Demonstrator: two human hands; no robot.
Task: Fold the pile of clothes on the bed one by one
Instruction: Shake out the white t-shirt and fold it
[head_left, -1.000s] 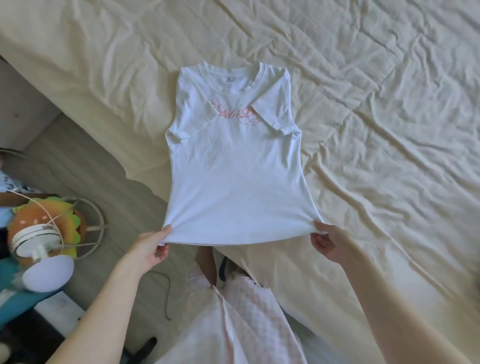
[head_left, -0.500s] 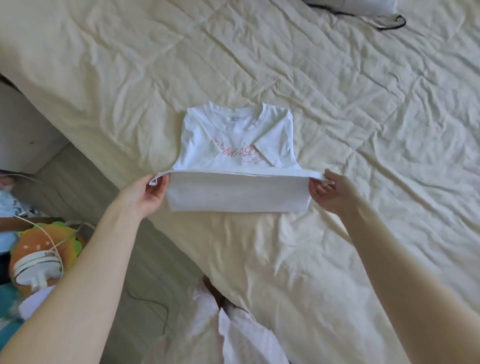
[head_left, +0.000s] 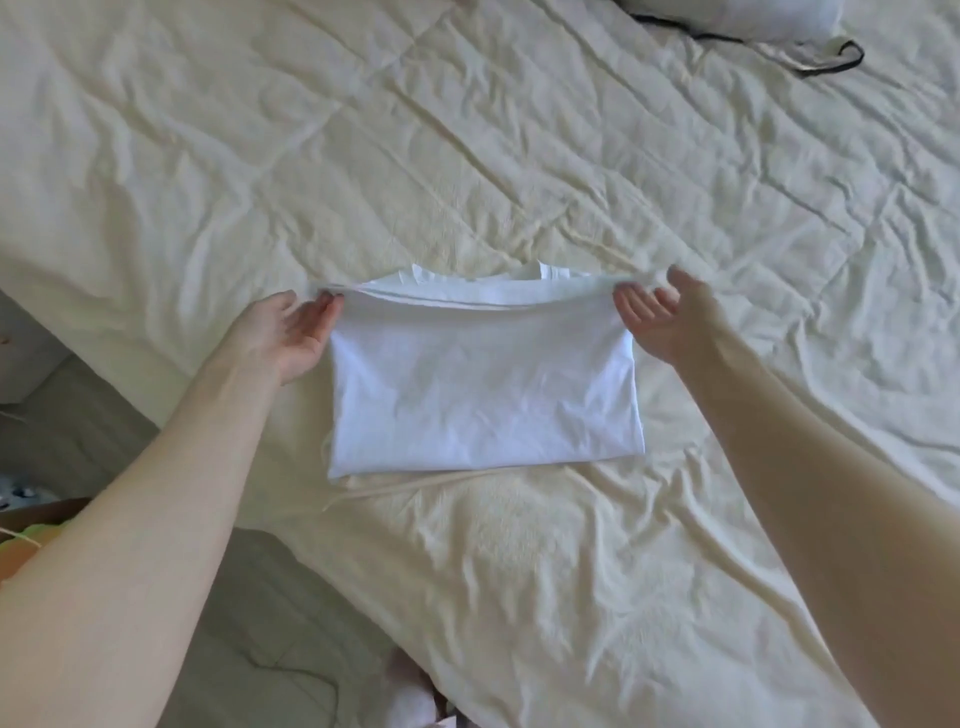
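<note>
A white t-shirt (head_left: 483, 395) lies on the cream bed sheet (head_left: 519, 156), folded in half with its bottom hem brought up over the collar. A bit of the collar peeks out past the far edge. My left hand (head_left: 288, 332) pinches the hem's left corner and my right hand (head_left: 654, 312) pinches its right corner. Both palms face inward, and the hem is stretched taut between them, slightly raised.
A white item with a black cord (head_left: 737, 21) lies at the far right of the bed. The bed's edge runs diagonally on the left, with grey floor (head_left: 78, 441) below it. An orange object (head_left: 26, 535) shows at the left border, and pinkish fabric (head_left: 415, 696) at the bottom.
Both hands have carried the shirt's bottom hem away from me, up over the printed chest to the collar. The print is now covered.
</note>
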